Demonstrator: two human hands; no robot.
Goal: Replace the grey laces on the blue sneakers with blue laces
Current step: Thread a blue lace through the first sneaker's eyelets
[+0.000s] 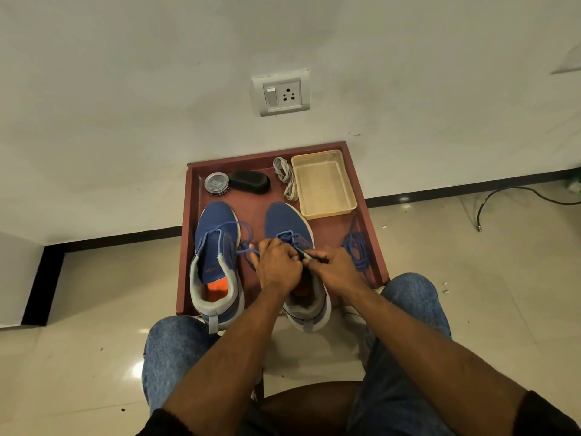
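The right blue mesh sneaker (287, 221) wore a few blue lace (290, 238) crossings near its toe. Left hand (278, 265) and right hand (334, 269) each pinched that lace.

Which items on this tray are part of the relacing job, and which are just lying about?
In the job: right sneaker, blue lace being threaded by left hand and right hand, left sneaker, removed grey laces.

Lying about: round tin, black brush, empty plastic container, wall socket.

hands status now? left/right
Left hand: gripping the blue lace over the right sneaker.
Right hand: pinching the same lace.
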